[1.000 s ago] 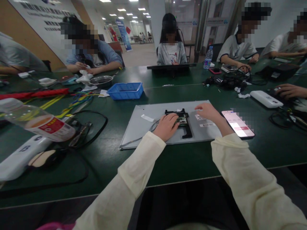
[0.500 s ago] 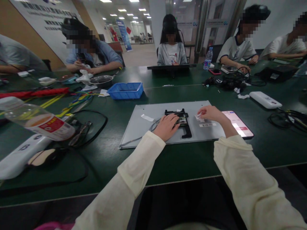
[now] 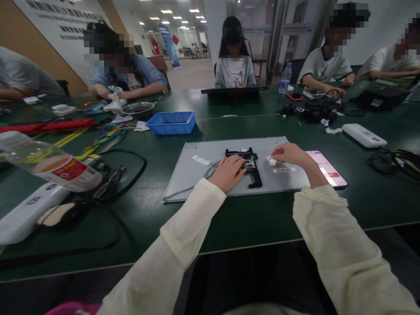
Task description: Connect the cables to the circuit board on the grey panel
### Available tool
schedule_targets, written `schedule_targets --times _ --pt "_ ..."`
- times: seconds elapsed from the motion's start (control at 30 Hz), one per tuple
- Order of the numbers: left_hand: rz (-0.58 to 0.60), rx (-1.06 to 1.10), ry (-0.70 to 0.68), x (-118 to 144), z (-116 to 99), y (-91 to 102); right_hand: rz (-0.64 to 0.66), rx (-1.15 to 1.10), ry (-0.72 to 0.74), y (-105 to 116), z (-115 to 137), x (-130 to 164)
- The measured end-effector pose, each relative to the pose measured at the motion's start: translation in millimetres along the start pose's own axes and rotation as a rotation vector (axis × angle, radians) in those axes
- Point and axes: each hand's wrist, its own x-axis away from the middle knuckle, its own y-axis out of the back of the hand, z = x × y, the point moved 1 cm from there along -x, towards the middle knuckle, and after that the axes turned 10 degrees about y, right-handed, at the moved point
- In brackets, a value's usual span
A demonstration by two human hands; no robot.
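Observation:
A grey flat panel lies on the green table. My left hand rests on it with its fingers stretched out, over the left side of a black bracket. A small circuit board shows past those fingertips, and the hand covers part of it. To the right, my right hand pinches the edge of a small white label at the panel's surface. Below those fingers is a barcode strip. A strip of white tape lies left of the bracket, and a grey cable runs from under my left hand.
A phone lies by my right wrist. Beyond the panel stands a blue tray. A bottle and a white power bank lie at the left; another white device and coiled cables are at the right. Several people sit around.
My right fingers have shifted slightly to the right, and the white label between them looks more folded up. My left hand stays in place on the bracket.

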Motion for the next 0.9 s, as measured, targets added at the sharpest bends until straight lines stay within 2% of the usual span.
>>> schedule_targets --times 0.2,0.4,0.67,0.9 --pt "0.001 -0.001 0.002 0 -1 0.8 0.004 -0.406 -0.029 -9 4 -4" --pt "-0.018 -0.025 -0.002 1 -4 1.4 0.044 -0.645 -0.027 -16 16 -3" --pt "-0.027 -0.055 0.017 1 -11 6.7 0.069 -0.624 -0.057 -27 11 -8" --pt "-0.032 -0.050 -0.044 4 -26 8.3 0.050 -0.575 -0.059 -31 16 -9"
